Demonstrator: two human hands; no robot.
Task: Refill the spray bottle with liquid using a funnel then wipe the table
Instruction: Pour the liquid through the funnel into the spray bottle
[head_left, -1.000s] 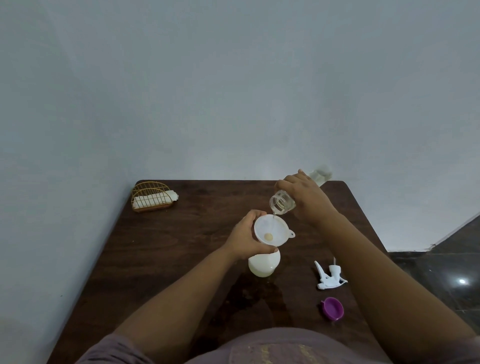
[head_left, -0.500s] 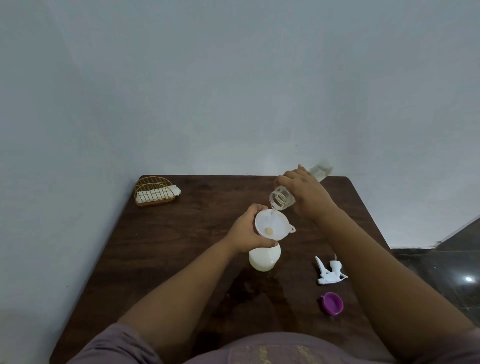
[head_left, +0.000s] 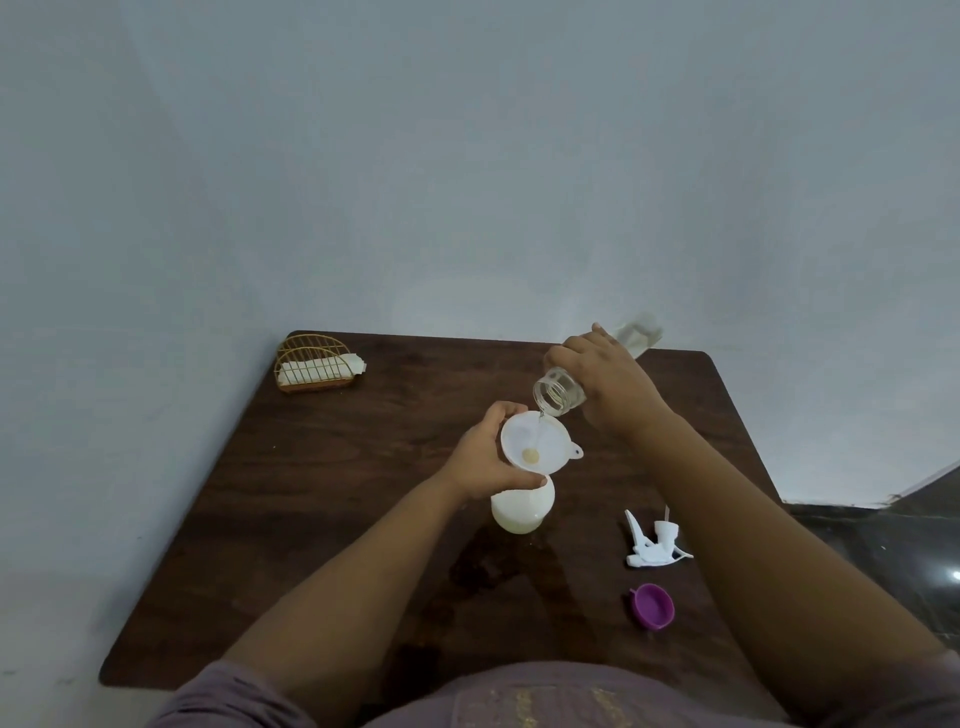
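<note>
White funnel (head_left: 535, 441) on spray bottle (head_left: 522, 509), left hand (head_left: 488, 454) grip around it; right hand (head_left: 605, 384) grip tilts clear bottle (head_left: 561, 397), pouring.

We observe dim, even, diffuse lighting with soft, faint shadows. Wide-angle distortion bends the table (head_left: 322, 519) edges outward. A small glare spot (head_left: 956, 574) sits on the dark floor (head_left: 883, 545) beyond the table's right edge. Detail is slightly soft throughout.

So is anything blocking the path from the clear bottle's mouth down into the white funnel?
Nothing visible. The clear bottle, tilted in the right hand, pours a thin stream straight into the open white funnel, which the left hand steadies on the white spray bottle.
</note>
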